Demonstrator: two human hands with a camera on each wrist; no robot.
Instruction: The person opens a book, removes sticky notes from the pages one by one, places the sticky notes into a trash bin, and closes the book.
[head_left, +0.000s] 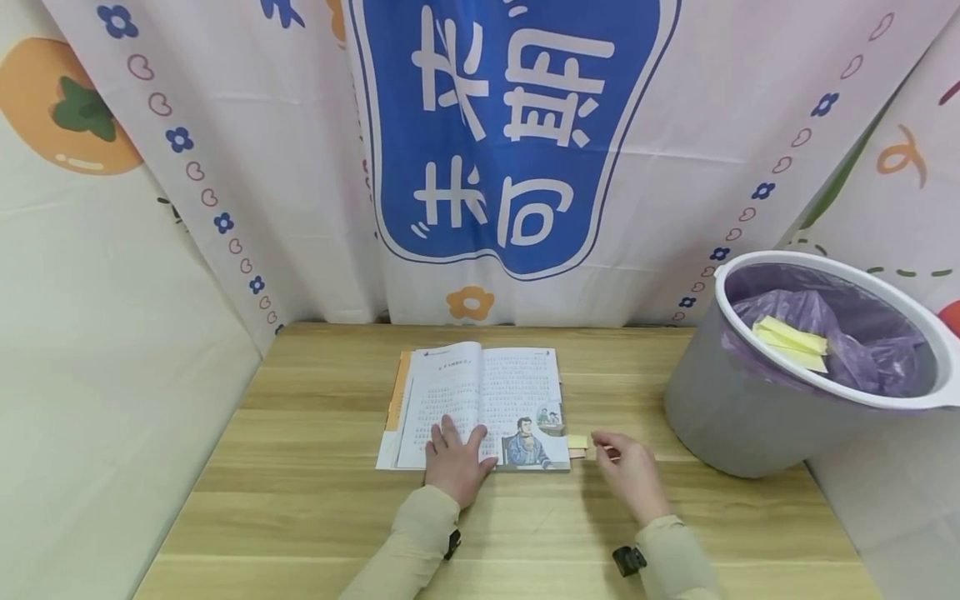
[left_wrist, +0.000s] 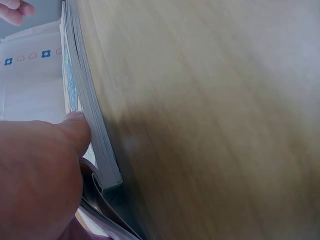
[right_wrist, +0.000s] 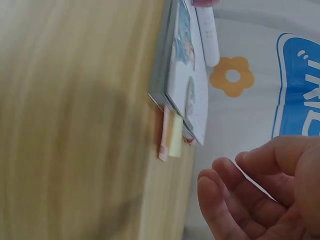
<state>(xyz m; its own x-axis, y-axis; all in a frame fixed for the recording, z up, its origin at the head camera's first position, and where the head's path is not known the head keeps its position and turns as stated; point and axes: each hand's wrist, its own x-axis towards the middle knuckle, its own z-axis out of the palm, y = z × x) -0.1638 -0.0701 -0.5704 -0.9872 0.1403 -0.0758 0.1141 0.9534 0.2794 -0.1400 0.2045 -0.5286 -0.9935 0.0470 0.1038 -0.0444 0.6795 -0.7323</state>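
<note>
An open book [head_left: 517,379] lies on the table with printed pages and a drawing of a seated person at its lower right. My left hand [head_left: 456,468] rests on the lower left page with fingers spread and the thumb near the bottom edge by the fold. Out of the book's right edge stick a yellow sticky note [head_left: 577,442] and a pink sticky tab [right_wrist: 164,140] beside it. Just right of these, my right hand [head_left: 628,473] hovers with loosely bent fingers and nothing between them. The right wrist view shows a gap between its fingertips and the notes.
A grey bin [head_left: 720,408] with a white rim stands at the right of the wooden table [head_left: 300,500]. Inside it, yellow paper slips [head_left: 791,342] lie on a purple bag [head_left: 862,337]. A printed curtain [head_left: 300,167] hangs behind the table's far edge.
</note>
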